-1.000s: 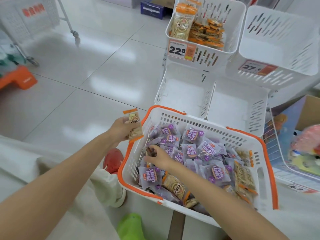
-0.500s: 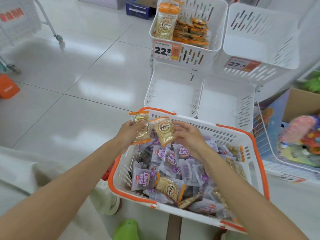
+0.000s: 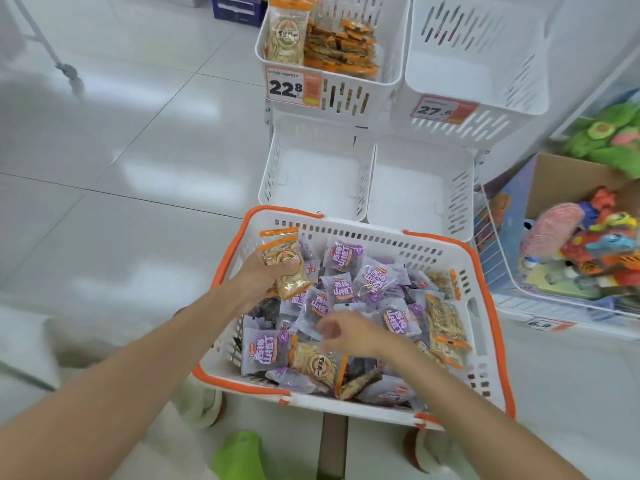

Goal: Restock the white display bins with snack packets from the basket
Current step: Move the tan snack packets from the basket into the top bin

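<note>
Your left hand gripping two orange-sealed packets over basket left side. Your right hand hovering over purple packets inside basket, blurred; grip unclear. White bins sitting just beyond.

Price tags: 22.8, 27.6 (shelf label: 6.9)

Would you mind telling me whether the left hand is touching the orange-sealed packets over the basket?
Touching. The head view shows the left hand gripping the orange-sealed packets, thumb pressed across their front.
</note>
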The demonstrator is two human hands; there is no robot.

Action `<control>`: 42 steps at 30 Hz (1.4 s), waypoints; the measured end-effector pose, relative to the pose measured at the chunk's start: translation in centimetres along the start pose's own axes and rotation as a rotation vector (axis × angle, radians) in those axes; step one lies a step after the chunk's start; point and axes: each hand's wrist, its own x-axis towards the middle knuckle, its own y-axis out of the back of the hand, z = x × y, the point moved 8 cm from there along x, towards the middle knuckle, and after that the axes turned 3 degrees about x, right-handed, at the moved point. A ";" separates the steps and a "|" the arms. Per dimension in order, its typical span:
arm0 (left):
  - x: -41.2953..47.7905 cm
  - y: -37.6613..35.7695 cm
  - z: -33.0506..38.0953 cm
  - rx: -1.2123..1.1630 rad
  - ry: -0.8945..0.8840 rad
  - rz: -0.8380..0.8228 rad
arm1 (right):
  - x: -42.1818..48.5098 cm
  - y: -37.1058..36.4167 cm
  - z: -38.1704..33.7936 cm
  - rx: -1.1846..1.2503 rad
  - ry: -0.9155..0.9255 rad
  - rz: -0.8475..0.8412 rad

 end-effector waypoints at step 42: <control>-0.6 -3.6 -1.7 0.125 0.057 -0.164 | -3.8 3.6 4.4 0.147 0.018 0.062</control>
